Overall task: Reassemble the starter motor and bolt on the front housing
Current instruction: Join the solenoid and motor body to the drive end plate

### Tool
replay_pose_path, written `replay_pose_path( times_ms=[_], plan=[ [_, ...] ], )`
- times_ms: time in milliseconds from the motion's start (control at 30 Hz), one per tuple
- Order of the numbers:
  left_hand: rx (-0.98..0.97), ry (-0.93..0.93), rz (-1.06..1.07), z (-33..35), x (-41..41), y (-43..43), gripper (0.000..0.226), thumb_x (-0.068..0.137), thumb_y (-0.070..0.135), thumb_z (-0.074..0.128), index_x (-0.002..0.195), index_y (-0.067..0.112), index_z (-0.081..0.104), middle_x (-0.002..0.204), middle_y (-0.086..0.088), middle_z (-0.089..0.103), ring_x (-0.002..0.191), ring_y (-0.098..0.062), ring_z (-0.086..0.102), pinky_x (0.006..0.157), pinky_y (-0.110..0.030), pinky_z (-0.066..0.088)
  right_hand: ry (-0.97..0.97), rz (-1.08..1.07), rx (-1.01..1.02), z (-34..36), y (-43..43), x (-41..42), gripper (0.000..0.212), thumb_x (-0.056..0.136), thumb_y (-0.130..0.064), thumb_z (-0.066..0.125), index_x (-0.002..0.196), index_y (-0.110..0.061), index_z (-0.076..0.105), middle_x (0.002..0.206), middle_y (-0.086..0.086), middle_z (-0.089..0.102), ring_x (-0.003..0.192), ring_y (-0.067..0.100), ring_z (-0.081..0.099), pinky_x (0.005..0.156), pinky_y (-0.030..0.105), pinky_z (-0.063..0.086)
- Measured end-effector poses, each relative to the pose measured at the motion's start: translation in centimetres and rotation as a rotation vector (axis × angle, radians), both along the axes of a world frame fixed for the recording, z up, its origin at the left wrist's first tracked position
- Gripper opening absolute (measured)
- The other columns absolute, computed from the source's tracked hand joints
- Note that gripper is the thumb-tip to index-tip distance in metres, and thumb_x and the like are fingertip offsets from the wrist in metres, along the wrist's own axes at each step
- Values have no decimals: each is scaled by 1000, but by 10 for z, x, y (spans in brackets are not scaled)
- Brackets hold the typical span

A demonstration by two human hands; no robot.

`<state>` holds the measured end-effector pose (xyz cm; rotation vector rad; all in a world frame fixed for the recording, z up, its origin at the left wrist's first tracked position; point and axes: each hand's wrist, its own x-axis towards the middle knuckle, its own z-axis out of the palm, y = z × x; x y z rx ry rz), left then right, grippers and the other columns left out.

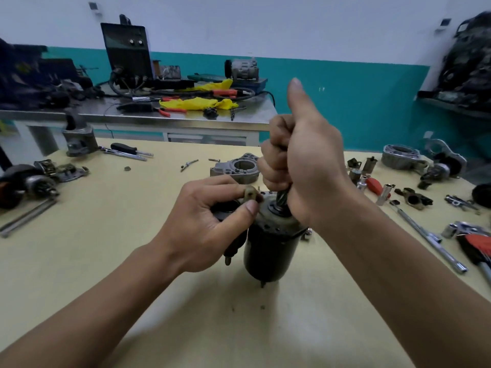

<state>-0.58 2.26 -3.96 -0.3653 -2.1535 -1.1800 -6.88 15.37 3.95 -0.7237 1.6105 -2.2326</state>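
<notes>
The starter motor (268, 251) is stood upright on the table (106, 261); its pinion shaft (282, 200) is enclosed by the right hand (300, 166), a small lever (250, 193) pinched by the left hand (210, 221).

Bare forearms, no sleeves, left hand (204, 221), right hand (300, 160)

No legible text, label, brand or number on any surface.

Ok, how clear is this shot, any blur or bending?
Head view: the hands and motor are fairly sharp; the far bench and right-edge clutter are soft and smeared; wide-angle bending curves the table edge; even light, soft shadows under the arms.
</notes>
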Motion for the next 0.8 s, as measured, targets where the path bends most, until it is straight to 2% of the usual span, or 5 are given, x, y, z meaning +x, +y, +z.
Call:
replay_pose_path(
  times_ms=[233,300,367,467,800],
  plan=[
    [-9,0,-48,1,0,1,26,88,28,57,98,14,77,84,-14,68,76,-28,65,60,-41,51,2,591,1,9,18,-15,52,93,-48,35,51,-21,21,41,-3,13,36,11,10,42,22,5],
    [-9,-18,-39,2,0,3,27,87,30,57,99,15,77,86,-10,69,79,-22,66,63,-34,53,148,405,100,18,24,-20,53,96,-40,39,49,-16,33,41,3,26,36,16,24,39,25,21],
    [-7,-29,-40,3,0,4,27,87,30,56,100,17,76,89,-7,70,82,-19,67,65,-29,54,625,25,426,34,33,-23,59,102,-41,41,55,-6,47,48,13,42,43,26,39,46,31,36],
    [-8,-28,-44,4,1,5,25,86,31,56,99,20,75,89,-4,70,82,-19,67,65,-25,53,1084,-273,967,58,49,-25,73,91,-68,44,44,-13,41,35,-4,31,32,12,27,33,22,25],
    [22,-65,-32,4,3,6,17,86,19,62,94,24,76,87,-3,69,79,-12,65,66,-18,48,1383,-68,1431,91,48,-7,59,100,-46,45,54,-10,41,49,3,27,46,22,27,48,32,27]
  ],
)
